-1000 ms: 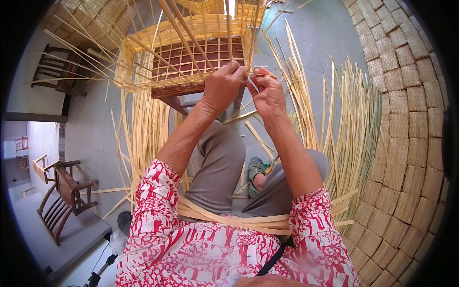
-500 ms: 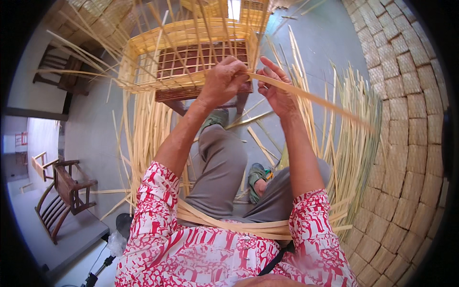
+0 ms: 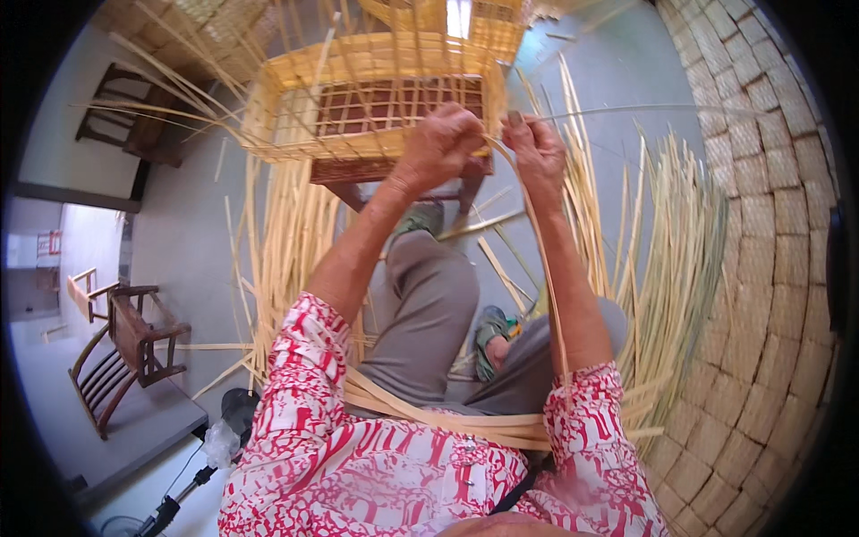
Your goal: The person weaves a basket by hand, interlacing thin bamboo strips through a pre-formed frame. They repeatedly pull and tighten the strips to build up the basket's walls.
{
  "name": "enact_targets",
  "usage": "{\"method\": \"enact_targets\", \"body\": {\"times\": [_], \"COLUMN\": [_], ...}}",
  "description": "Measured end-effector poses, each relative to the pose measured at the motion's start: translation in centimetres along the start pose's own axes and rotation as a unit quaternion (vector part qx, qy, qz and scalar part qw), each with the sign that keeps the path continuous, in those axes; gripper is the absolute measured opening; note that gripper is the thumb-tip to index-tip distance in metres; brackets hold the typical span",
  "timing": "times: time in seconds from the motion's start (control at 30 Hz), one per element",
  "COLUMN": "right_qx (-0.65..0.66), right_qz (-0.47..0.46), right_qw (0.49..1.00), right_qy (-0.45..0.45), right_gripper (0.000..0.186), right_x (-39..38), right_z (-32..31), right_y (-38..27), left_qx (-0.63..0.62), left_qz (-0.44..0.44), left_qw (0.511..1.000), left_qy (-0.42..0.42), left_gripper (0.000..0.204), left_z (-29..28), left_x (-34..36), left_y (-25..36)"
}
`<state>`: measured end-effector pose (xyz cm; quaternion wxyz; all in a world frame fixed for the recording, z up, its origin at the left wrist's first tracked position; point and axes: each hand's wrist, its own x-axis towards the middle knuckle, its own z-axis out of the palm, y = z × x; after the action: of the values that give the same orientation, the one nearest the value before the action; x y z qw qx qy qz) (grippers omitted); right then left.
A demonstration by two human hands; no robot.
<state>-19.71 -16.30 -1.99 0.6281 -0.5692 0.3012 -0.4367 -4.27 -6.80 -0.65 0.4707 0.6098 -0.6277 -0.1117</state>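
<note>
My left hand [image 3: 445,143] is closed at the near right corner of a half-woven bamboo basket [image 3: 277,152], with a pale bamboo strip [image 3: 539,224] coming out of its fingers. That strip arches across the short gap to my right hand [image 3: 537,152] and hangs down beside my right forearm toward the sleeve. My right hand pinches at the bend of the strip. A thin pale strand [image 3: 644,109] stretches out to the right from behind the right fingers. Upright stakes rise from the basket's sides, and its open lattice shows the dark red stool [image 3: 349,170] underneath.
Several bamboo strips [image 3: 429,419] lie across my lap. Bundles of split bamboo [image 3: 680,242] stand at the right, and more strips [image 3: 286,233] lie left of my legs. Stacked woven blocks [image 3: 769,268] line the right side. A wooden chair [image 3: 134,345] is at the left.
My right hand has gone from spread fingers to a pinch. The strip, which pointed out to the right, now bends down along my right forearm. The view has shifted slightly.
</note>
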Motion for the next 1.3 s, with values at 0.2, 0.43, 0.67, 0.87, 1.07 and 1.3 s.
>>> {"method": "enact_targets", "body": {"times": [0.2, 0.43, 0.67, 0.87, 1.07, 1.3], "right_qx": [0.376, 0.233, -0.459, -0.482, -0.469, -0.541], "right_qz": [0.229, 0.142, -0.249, -0.208, -0.188, -0.217], "right_qw": [0.889, 0.959, 0.853, 0.834, 0.840, 0.765], "right_qy": [0.122, 0.073, 0.018, -0.167, -0.198, -0.274], "right_gripper": [0.017, 0.019, 0.024, 0.011, 0.016, 0.041], "right_x": [-2.3, -4.0, -2.3, -3.3, -4.1, -2.7], "right_z": [-0.2, 2.1, 0.5, 1.2, 1.0, -1.3], "right_y": [-1.5, -2.1, -3.1, -1.0, -0.3, -1.3], "left_qx": [0.031, 0.237, 0.278, 0.148, 0.167, 0.192], "left_qz": [-0.090, -0.076, -0.073, -0.063, -0.017, 0.007], "left_qw": [0.993, 0.966, 0.958, 0.987, 0.986, 0.980], "left_qy": [0.068, 0.073, -0.022, -0.025, -0.021, -0.059], "left_gripper": [0.007, 0.009, 0.014, 0.010, 0.007, 0.007], "left_z": [1.8, 3.4, -0.2, -3.2, -3.2, -3.5], "left_x": [0.6, 0.2, -1.6, -4.2, -5.4, -6.5], "left_y": [1.0, 1.6, 1.6, 2.0, 1.8, 2.5]}}
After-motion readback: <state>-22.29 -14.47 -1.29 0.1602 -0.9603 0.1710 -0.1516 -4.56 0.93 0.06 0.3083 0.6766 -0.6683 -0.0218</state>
